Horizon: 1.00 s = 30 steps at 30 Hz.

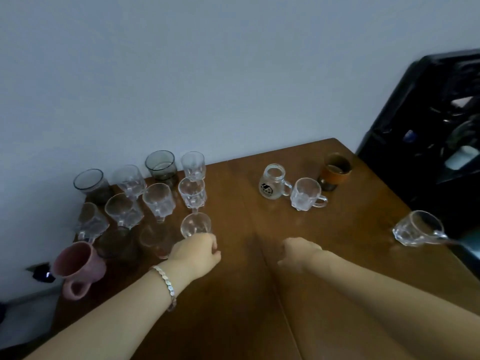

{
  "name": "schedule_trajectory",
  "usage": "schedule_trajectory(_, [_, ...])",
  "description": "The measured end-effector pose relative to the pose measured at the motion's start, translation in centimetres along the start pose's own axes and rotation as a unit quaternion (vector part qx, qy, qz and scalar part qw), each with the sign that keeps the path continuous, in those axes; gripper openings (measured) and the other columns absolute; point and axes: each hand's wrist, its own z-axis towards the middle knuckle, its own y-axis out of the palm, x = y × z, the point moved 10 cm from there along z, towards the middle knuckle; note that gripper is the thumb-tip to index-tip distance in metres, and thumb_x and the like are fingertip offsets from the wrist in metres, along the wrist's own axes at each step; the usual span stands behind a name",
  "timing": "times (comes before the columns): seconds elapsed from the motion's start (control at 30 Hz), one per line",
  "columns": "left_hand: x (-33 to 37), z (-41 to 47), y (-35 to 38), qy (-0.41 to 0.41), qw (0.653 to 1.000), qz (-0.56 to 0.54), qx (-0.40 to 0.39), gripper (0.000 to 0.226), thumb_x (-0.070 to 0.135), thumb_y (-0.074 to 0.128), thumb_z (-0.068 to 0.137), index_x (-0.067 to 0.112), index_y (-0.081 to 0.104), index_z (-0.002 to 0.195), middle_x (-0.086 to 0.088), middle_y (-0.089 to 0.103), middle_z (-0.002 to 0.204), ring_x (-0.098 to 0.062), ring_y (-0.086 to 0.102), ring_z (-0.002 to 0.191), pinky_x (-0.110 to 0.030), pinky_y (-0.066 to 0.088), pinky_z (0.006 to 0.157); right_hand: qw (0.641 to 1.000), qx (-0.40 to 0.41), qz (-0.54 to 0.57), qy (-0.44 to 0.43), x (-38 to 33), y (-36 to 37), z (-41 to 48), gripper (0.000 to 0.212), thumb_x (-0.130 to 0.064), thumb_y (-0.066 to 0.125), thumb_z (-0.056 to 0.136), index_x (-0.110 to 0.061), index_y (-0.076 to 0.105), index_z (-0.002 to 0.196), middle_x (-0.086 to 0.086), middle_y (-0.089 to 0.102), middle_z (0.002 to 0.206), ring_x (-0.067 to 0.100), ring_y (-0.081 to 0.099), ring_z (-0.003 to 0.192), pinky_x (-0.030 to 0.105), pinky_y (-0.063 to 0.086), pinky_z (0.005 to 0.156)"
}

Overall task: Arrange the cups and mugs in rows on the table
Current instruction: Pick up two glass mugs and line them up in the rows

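Observation:
Several clear glass mugs and two grey tumblers [159,162] stand in rows at the back left of the brown table [233,294]. A pink mug [78,266] sits at the left edge. My left hand [197,252] is closed against the near side of a clear glass mug [195,226] at the right end of the front row; its handle is hidden under my fingers. My right hand [298,252] is a loose fist on the table with nothing in it. Apart on the right stand a frosted jar mug [272,180], a clear mug [307,194], an amber cup [335,171] and another clear mug [418,228].
A pale wall runs behind the table's back edge. A black rack [428,126] with dark items stands close against the table's right side. The clear mug on the far right sits near that edge. A small dark object [41,274] lies off the table at the left.

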Motion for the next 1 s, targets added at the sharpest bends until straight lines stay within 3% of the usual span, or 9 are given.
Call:
schedule_trajectory(0.1, [5.3, 1.1, 0.8, 0.012, 1.0, 0.002, 0.005, 0.028, 0.036, 0.05, 0.094, 0.022, 0.061, 0.115, 0.001, 0.069, 0.108, -0.018, 0.065, 0.099, -0.031, 0.05, 0.082, 0.998, 0.056, 0.016, 0.033, 7.6, -3.2, 0.7, 0.035, -0.031, 0.058, 0.088, -0.013, 0.056, 0.118, 0.005, 0.062, 0.118, 0.025, 0.061, 0.108, 0.034, 0.052, 0.087])
schedule_trajectory(0.2, [9.4, 2.2, 1.6, -0.002, 1.0, -0.024, 0.012, 0.028, 0.034, 0.05, 0.094, 0.021, 0.06, 0.117, 0.001, 0.069, 0.109, -0.018, 0.065, 0.099, -0.029, 0.05, 0.08, 0.993, 0.108, 0.05, 0.02, 12.3, -6.9, 3.0, 0.045, -0.028, 0.061, 0.086, -0.015, 0.05, 0.127, 0.008, 0.055, 0.126, 0.026, 0.056, 0.114, 0.034, 0.048, 0.087])
schedule_trajectory(0.37, [13.9, 4.4, 3.6, -0.047, 0.997, -0.057, 0.012, 0.024, 0.032, 0.048, 0.096, 0.022, 0.06, 0.114, 0.006, 0.064, 0.097, -0.011, 0.06, 0.087, -0.022, 0.044, 0.075, 0.986, 0.155, 0.035, -0.042, 13.8, -11.5, 8.3, 0.082, -0.029, 0.07, 0.082, -0.018, 0.022, 0.148, 0.012, 0.03, 0.15, 0.033, 0.035, 0.136, 0.046, 0.038, 0.106])
schedule_trajectory(0.5, [15.1, 5.4, 4.0, -0.089, 0.992, -0.082, 0.023, 0.024, 0.031, 0.047, 0.096, 0.022, 0.059, 0.115, 0.007, 0.059, 0.094, -0.01, 0.058, 0.085, -0.021, 0.041, 0.073, 0.984, 0.138, 0.0, -0.109, 11.5, -12.6, 11.7, 0.106, -0.033, 0.073, 0.08, -0.02, -0.005, 0.152, 0.005, 0.001, 0.162, 0.03, 0.011, 0.148, 0.049, 0.025, 0.114])
schedule_trajectory(0.6, [15.1, 5.4, 4.1, -0.126, 0.987, -0.094, 0.027, 0.023, 0.031, 0.048, 0.095, 0.022, 0.059, 0.113, 0.007, 0.061, 0.092, -0.011, 0.06, 0.083, -0.023, 0.043, 0.072, 0.98, 0.106, 0.015, -0.169, 9.9, -12.3, 13.0, 0.099, -0.027, 0.072, 0.081, -0.024, 0.003, 0.152, 0.004, 0.011, 0.16, 0.031, 0.02, 0.144, 0.047, 0.033, 0.113])
schedule_trajectory(0.73, [15.0, 6.4, 3.1, -0.163, 0.98, -0.105, 0.041, 0.026, 0.03, 0.05, 0.094, 0.021, 0.06, 0.116, 0.006, 0.061, 0.092, -0.017, 0.063, 0.089, -0.03, 0.051, 0.078, 0.973, 0.126, 0.039, -0.188, 10.7, -12.1, 13.0, 0.089, -0.028, 0.076, 0.076, -0.021, 0.024, 0.148, 0.004, 0.032, 0.146, 0.031, 0.039, 0.13, 0.04, 0.048, 0.1])
schedule_trajectory(0.8, [15.4, 8.0, 2.1, -0.171, 0.977, -0.115, 0.055, 0.03, 0.03, 0.05, 0.094, 0.019, 0.058, 0.121, 0.003, 0.063, 0.1, -0.019, 0.062, 0.094, -0.033, 0.052, 0.082, 0.974, 0.117, 0.038, -0.19, 11.8, -11.6, 12.6, 0.09, -0.031, 0.077, 0.074, -0.021, 0.026, 0.146, 0.003, 0.036, 0.142, 0.029, 0.042, 0.126, 0.038, 0.052, 0.096])
schedule_trajectory(0.87, [16.0, 10.2, 0.8, -0.165, 0.978, -0.104, 0.075, 0.041, 0.031, 0.05, 0.093, 0.018, 0.05, 0.132, -0.002, 0.06, 0.121, -0.023, 0.059, 0.108, -0.038, 0.051, 0.09, 0.973, 0.111, 0.045, -0.195, 12.9, -11.5, 12.3, 0.091, -0.034, 0.077, 0.073, -0.023, 0.025, 0.147, 0.003, 0.036, 0.141, 0.027, 0.044, 0.125, 0.037, 0.052, 0.096])
schedule_trajectory(1.0, [17.0, 15.4, -1.9, -0.144, 0.977, -0.091, 0.13, 0.079, 0.036, 0.059, 0.089, 0.018, 0.014, 0.151, -0.006, 0.02, 0.158, -0.029, 0.038, 0.137, -0.044, 0.044, 0.103, 0.969, 0.123, 0.076, -0.199, 15.2, -12.3, 11.7, 0.093, -0.039, 0.076, 0.071, -0.025, 0.024, 0.147, 0.0, 0.037, 0.14, 0.025, 0.046, 0.124, 0.036, 0.053, 0.094])
